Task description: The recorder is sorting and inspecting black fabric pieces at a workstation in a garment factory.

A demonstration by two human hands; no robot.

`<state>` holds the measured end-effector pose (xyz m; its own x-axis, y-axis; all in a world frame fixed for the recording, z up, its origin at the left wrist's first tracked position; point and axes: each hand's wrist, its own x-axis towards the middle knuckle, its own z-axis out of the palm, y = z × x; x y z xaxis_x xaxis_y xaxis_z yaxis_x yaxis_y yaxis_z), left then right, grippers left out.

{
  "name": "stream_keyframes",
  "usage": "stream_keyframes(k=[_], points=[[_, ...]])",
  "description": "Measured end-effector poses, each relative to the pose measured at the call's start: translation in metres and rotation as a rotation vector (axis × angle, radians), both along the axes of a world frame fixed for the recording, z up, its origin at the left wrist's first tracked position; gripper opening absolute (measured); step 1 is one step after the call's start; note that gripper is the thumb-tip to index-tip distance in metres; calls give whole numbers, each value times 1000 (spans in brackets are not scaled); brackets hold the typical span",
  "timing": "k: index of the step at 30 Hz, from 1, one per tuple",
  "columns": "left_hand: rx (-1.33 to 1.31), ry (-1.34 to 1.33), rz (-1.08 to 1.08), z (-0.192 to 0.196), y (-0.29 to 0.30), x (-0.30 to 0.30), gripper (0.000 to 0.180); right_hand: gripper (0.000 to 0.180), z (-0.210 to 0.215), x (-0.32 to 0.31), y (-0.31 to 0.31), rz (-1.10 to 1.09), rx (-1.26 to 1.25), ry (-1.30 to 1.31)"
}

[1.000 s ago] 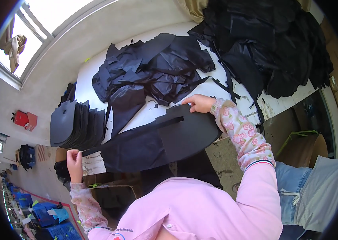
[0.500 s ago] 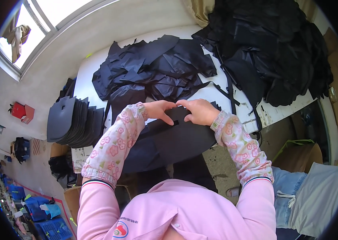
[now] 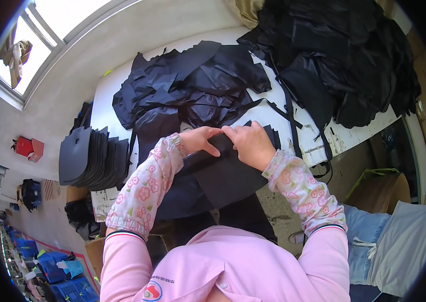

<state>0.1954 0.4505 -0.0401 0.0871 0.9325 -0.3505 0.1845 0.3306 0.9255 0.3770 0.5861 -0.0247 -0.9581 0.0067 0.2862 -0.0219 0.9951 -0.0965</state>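
A black panel (image 3: pixel 235 178) with dark cloth along its left side hangs over the front edge of the table, between me and the tabletop. My left hand (image 3: pixel 200 141) pinches its top edge, thumb held apart below the forefinger. Close beside it, my right hand (image 3: pixel 252 146) is curled with its fingers bent onto the same edge, the two forefingers nearly touching. What lies under the right fingers is hidden. More dark flat layers show just right of that hand. Left of my hands stands a stack of dark grey panels (image 3: pixel 78 156) with rounded corners.
Behind my hands a heap of black fabric pieces (image 3: pixel 192 75) covers much of the white table (image 3: pixel 107 103). A taller black fabric pile (image 3: pixel 339 65) with dangling straps fills the right end. A brown cardboard container (image 3: pixel 381 191) stands below right, near light blue denim (image 3: pixel 364 236).
My right hand has turned and curled its fingers down over the panel's edge, covering the small slot that showed before. The left hand keeps nearly the same place.
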Motion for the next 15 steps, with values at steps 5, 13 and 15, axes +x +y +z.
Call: stream_keyframes(k=[5, 13, 15], points=[[87, 30, -30, -15, 8, -1, 61, 50, -7, 0, 5, -71, 4, -62], [377, 1212, -10, -27, -42, 96, 99, 78, -43, -11, 70, -31, -977, 166], [300, 1242, -32, -60, -56, 99, 104, 80, -29, -8, 83, -16, -1571, 332]])
